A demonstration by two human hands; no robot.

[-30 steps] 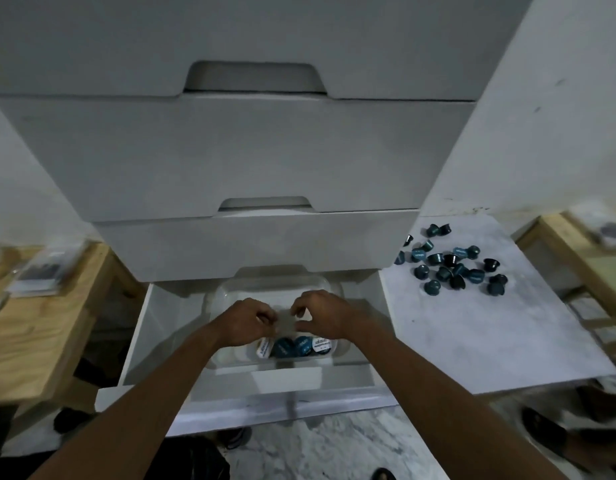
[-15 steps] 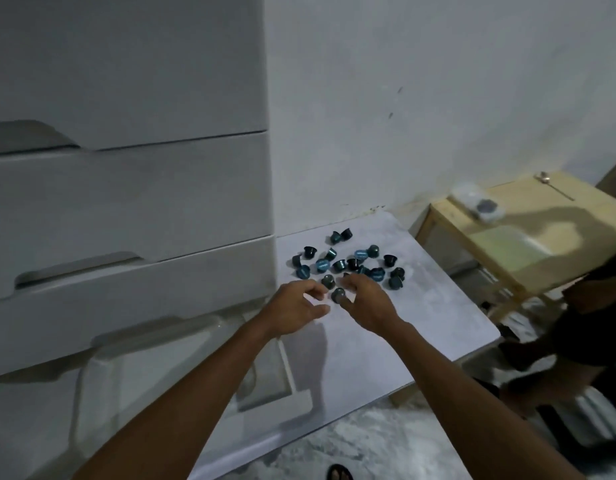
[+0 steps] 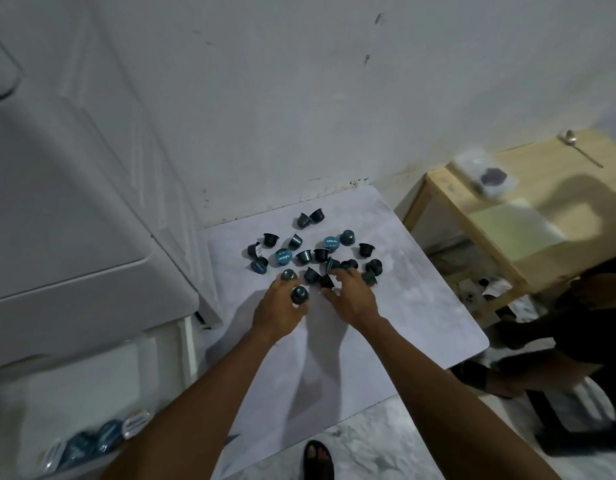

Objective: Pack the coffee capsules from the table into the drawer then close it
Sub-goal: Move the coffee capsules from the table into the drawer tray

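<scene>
Just beyond both hands, a scatter of dark teal coffee capsules (image 3: 310, 251) lies on the pale table (image 3: 420, 306). The left hand (image 3: 278, 306) pinches one capsule (image 3: 299, 294) between thumb and fingers, with a second capsule (image 3: 288, 274) at its fingertips, while the right hand (image 3: 351, 296) curls its fingers over another capsule (image 3: 326, 280) at the near edge of the pile. Down to the left of the left forearm, the open drawer (image 3: 91, 382) shows a row of packed capsules (image 3: 95, 441).
</scene>
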